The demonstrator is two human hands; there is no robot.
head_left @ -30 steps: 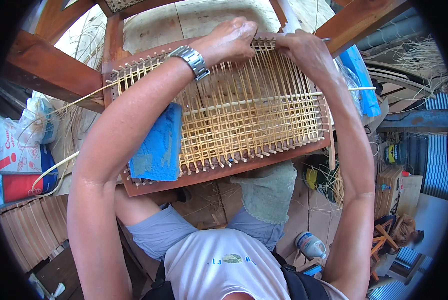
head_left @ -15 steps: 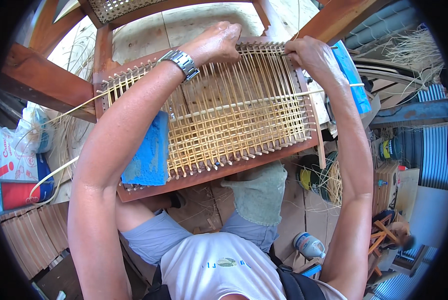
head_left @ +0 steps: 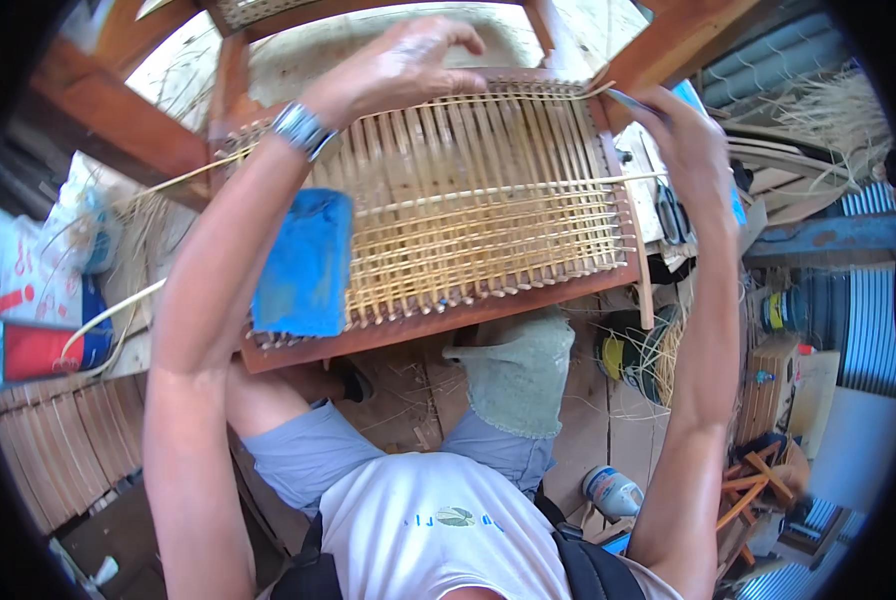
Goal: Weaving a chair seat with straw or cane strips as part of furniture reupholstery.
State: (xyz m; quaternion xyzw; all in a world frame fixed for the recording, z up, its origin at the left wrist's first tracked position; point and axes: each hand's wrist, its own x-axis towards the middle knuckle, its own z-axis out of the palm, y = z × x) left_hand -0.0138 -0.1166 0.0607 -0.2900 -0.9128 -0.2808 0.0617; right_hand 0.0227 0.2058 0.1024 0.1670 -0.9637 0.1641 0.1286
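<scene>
A wooden chair frame point(head_left: 438, 312) lies before me, its seat half woven with cane point(head_left: 488, 235). Short pegs stand in holes along its rim. My left hand point(head_left: 403, 70) is over the far edge, thumb and fingers apart, nothing held. Along that far edge runs a loose cane strand point(head_left: 528, 97), its tip sticking out at the far right corner. Just right of that corner, my right hand point(head_left: 690, 145) is closed around a slim grey pointed tool point(head_left: 630, 102), too blurred to name further. A pale rod point(head_left: 498, 201) threads crosswise through the strands. A blue pad point(head_left: 303, 265) covers the seat's left part.
Scissors point(head_left: 671, 215) lie right of the frame, near my right wrist. Wooden beams point(head_left: 118, 125) flank the far side. A plastic bag point(head_left: 38, 265) and cane coils are at left. On the floor at right stand a white bottle point(head_left: 613, 492) and a bucket point(head_left: 623, 355) with cane scraps.
My left hand has let go at the far edge, lifted left and spread its fingers. My right hand has moved right, off the corner; the grey tool now shows. The view has shifted slightly.
</scene>
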